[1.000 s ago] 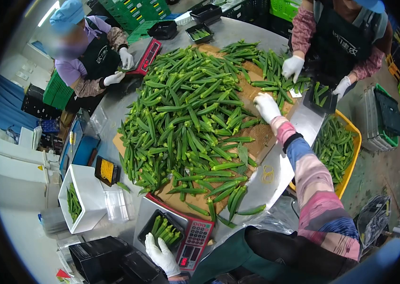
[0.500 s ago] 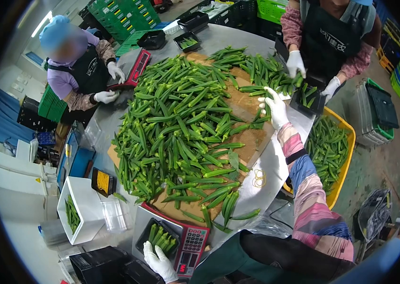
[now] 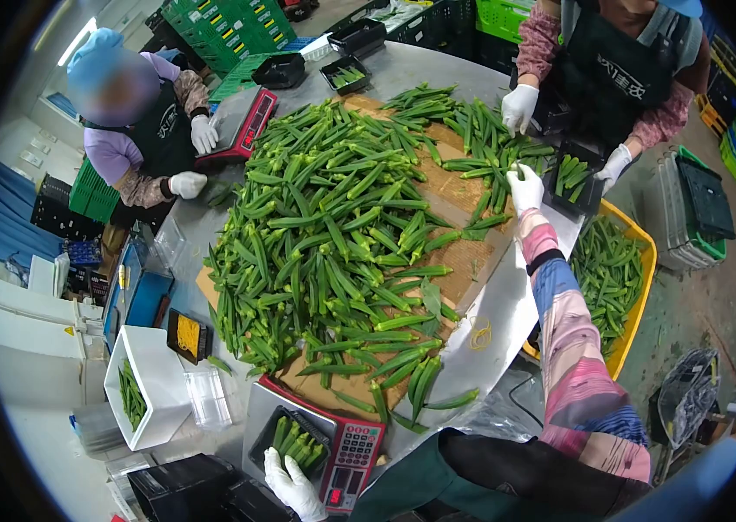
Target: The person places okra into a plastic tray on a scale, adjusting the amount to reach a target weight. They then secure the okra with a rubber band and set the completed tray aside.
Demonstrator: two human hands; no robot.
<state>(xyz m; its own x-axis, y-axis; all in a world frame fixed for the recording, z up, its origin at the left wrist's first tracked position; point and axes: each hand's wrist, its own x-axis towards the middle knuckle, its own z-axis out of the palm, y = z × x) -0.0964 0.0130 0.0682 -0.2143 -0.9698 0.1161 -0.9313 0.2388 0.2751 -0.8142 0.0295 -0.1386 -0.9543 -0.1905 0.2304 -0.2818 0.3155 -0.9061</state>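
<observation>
My left hand [image 3: 293,489], in a white glove, rests at the near edge of a black tray [image 3: 326,428] with its fingers stretched out against the okra [image 3: 297,444] inside. That tray sits on a red and silver scale [image 3: 356,452]. Far out at the upper right, my right hand [image 3: 525,190], also gloved, is bent with its fingertips together beside loose okra [image 3: 494,184]; whatever they pinch, if anything, is too small to make out. A large okra pile [image 3: 324,217] covers the table between my hands.
Two co-workers in white gloves stand across the table; one hand [image 3: 520,108] is close to mine, by a black tray [image 3: 584,198] with okra. A second scale [image 3: 250,130], a yellow crate [image 3: 644,287] of okra and a white bin [image 3: 159,391] surround the table [image 3: 481,348].
My right hand has shifted slightly right, its spread fingers drawing together. My left hand stays at the tray. The right co-worker's hand has lifted back from the okra.
</observation>
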